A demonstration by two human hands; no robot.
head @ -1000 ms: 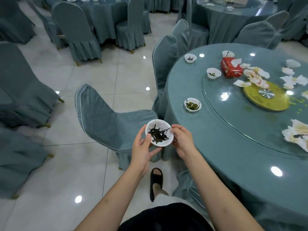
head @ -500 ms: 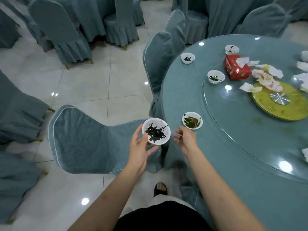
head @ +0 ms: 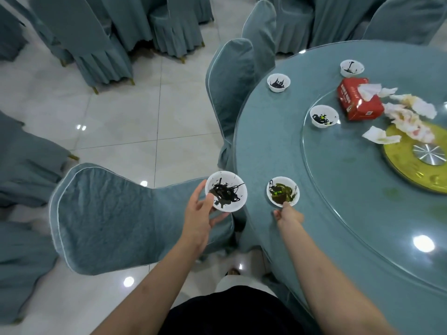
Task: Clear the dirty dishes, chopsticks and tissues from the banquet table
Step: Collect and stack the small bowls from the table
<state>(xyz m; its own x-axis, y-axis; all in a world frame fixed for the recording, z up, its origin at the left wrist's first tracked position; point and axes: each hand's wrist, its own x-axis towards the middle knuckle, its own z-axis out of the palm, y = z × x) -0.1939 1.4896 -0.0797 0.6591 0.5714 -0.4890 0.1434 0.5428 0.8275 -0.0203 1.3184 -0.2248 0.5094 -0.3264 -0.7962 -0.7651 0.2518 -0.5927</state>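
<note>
My left hand (head: 197, 213) holds a small white bowl (head: 226, 191) smeared with black sauce, off the table edge and above a chair seat. My right hand (head: 289, 213) reaches onto the round blue table (head: 261, 146) and pinches the near rim of a second white bowl (head: 283, 191) with green and black residue. Three more dirty bowls stand farther along: one near the edge (head: 278, 82), one behind the red tissue box (head: 352, 68), one on the glass turntable (head: 324, 116). Crumpled stained tissues (head: 408, 114) lie on the turntable.
A red tissue box (head: 360, 102) sits on the glass turntable (head: 338, 189), whose hub is a yellow disc (head: 416, 165). A covered chair (head: 108, 213) stands pulled out at my left, two more (head: 232, 78) against the table. Other covered chairs ring the tiled floor.
My right hand let go of the black-smeared bowl and moved right onto the table to the green-smeared bowl. My left hand now holds the first bowl alone. The view has stepped closer.
</note>
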